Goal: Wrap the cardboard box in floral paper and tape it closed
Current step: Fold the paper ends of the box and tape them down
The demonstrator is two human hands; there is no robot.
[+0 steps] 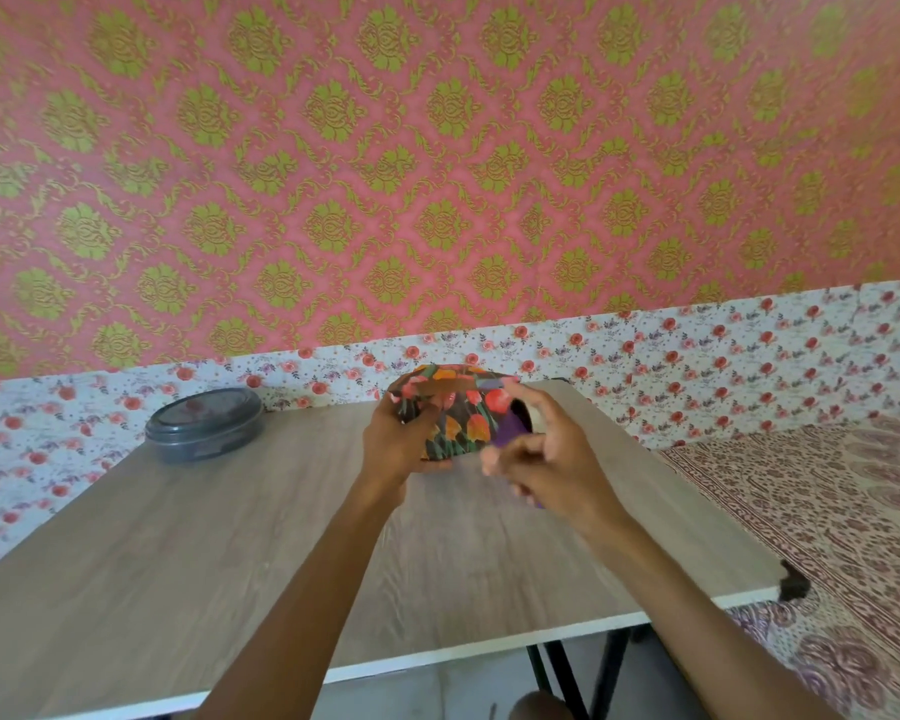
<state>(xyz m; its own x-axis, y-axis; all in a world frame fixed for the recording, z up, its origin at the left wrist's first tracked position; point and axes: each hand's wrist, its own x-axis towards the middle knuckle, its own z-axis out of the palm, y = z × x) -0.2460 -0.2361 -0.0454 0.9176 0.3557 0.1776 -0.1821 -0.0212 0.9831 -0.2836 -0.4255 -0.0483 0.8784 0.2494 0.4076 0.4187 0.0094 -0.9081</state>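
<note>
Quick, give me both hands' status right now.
Left hand: closed on the box wrapped in floral paper, holding its left end.
Right hand: blurred, fingers curled beside the box's right end; grip cannot be told.

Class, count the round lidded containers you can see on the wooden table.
1: a grey round container at the table's far left corner. Another could be hidden behind the hands.

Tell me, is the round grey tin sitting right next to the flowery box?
No, the round grey tin sits far off at the table's back left corner, while the flowery box is held in the middle.
</note>
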